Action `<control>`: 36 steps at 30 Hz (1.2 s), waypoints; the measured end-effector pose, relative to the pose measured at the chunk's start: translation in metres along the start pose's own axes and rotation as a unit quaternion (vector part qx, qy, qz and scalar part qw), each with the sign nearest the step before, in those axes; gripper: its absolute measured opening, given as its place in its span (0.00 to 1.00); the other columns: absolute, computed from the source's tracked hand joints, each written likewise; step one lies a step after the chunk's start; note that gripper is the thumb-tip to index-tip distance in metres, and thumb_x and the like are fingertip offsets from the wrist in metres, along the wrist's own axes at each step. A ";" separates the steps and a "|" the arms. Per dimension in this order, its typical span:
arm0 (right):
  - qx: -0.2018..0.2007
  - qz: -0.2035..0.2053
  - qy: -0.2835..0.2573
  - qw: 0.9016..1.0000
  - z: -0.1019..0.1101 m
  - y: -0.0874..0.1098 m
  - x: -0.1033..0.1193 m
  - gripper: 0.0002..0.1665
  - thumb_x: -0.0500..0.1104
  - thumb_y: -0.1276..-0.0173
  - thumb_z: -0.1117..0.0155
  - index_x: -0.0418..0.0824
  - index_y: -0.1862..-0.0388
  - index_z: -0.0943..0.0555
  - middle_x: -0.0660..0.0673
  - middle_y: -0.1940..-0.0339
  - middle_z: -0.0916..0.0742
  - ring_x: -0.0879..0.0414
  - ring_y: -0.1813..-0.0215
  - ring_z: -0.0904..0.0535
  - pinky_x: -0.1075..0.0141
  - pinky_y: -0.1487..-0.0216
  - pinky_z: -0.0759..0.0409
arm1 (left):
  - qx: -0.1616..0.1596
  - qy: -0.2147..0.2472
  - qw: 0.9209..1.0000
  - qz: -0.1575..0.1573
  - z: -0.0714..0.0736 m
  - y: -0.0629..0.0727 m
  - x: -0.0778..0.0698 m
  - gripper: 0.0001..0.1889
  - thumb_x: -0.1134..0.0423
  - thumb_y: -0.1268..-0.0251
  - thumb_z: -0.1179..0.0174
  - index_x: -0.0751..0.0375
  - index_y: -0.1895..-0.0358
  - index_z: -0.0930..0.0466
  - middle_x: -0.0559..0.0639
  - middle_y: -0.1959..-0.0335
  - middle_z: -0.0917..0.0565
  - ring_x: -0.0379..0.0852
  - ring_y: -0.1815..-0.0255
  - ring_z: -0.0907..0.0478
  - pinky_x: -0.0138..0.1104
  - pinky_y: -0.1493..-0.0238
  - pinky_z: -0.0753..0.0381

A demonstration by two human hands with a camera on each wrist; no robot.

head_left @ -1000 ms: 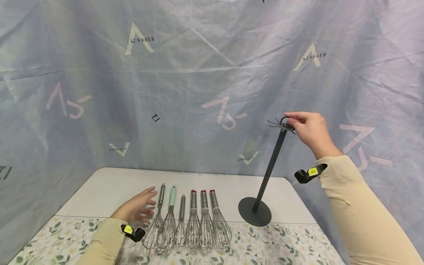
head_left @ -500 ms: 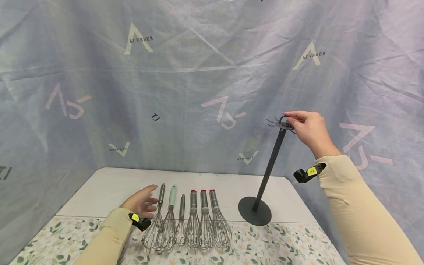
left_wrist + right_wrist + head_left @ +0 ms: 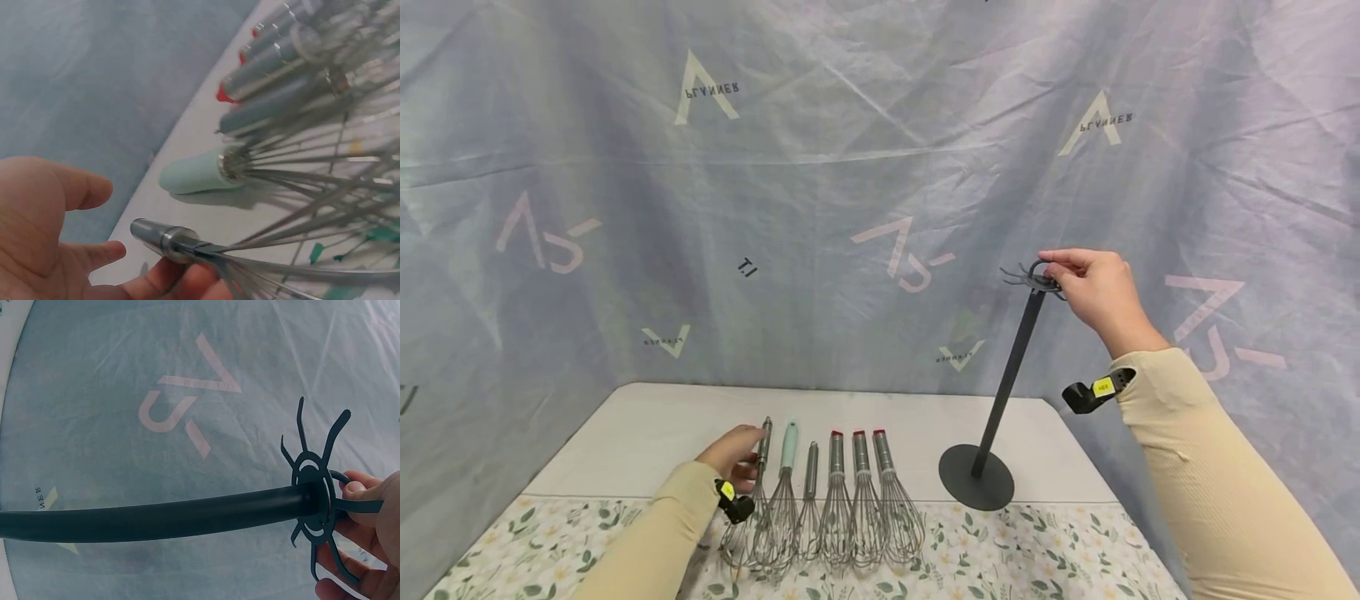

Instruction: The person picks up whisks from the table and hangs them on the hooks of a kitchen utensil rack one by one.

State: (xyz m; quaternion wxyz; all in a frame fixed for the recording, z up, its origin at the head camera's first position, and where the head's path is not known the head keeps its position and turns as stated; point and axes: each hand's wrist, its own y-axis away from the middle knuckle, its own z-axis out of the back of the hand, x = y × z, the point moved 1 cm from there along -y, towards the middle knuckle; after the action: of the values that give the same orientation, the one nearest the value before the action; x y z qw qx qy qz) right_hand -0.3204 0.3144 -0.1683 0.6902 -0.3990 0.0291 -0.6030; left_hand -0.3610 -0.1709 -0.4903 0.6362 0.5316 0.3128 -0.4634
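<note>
My left hand (image 3: 732, 452) is at the leftmost whisk (image 3: 763, 446), a steel one lying on the table. In the left wrist view several fingertips (image 3: 153, 281) touch the underside of its metal handle, while the thumb stays apart on the other side. Beside it lie a whisk with a mint-green handle (image 3: 789, 446), a smaller steel whisk (image 3: 812, 471) and three red-tipped whisks (image 3: 861, 454). On the right, my right hand (image 3: 1101, 292) pinches the top ring of a dark hanging stand (image 3: 1011, 379); curved hooks (image 3: 337, 434) fan out below the ring.
The stand's round base (image 3: 977, 477) is on the table, right of the whisks. White surface (image 3: 655, 425) covers the table's far part, and floral cloth (image 3: 1022, 558) its near part. A grey printed curtain (image 3: 820, 208) hangs behind.
My left hand has moved right and reached the leftmost whisk's handle. My right hand has stayed on the ring, and the whisks and stand remain in place.
</note>
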 end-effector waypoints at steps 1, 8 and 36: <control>0.001 -0.001 -0.001 1.000 -0.001 0.000 0.000 0.18 0.45 0.20 0.44 0.48 0.37 0.16 0.40 0.46 0.12 0.50 0.54 0.20 0.62 0.69 0.31 | -0.003 -0.004 1.000 -0.004 -0.001 0.000 0.000 0.35 0.51 0.20 0.55 0.65 0.21 0.55 0.70 0.51 0.28 0.48 0.72 0.26 0.41 0.69 0.17; 0.004 -0.005 -0.004 1.000 -0.001 0.000 0.001 0.18 0.45 0.20 0.44 0.48 0.37 0.16 0.39 0.46 0.12 0.50 0.52 0.19 0.62 0.69 0.30 | -0.027 -0.042 0.998 -0.031 -0.005 -0.005 0.003 0.29 0.59 0.24 0.47 0.73 0.29 0.41 0.67 0.56 0.26 0.48 0.74 0.27 0.37 0.75 0.21; 0.006 -0.018 -0.003 1.000 -0.003 -0.001 0.007 0.19 0.47 0.20 0.44 0.50 0.36 0.17 0.40 0.43 0.13 0.49 0.53 0.21 0.60 0.69 0.31 | -0.057 -0.090 0.993 -0.058 0.008 -0.012 -0.005 0.09 0.69 0.33 0.43 0.76 0.62 0.22 0.58 0.80 0.21 0.44 0.86 0.26 0.35 0.82 0.21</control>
State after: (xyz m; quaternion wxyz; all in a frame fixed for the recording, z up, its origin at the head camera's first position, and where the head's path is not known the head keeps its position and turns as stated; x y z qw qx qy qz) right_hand -0.3207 0.3071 -0.1670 0.6816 -0.3970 0.0158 -0.6145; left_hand -0.3750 -0.1770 -0.4887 0.6631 0.4313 0.3103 -0.5273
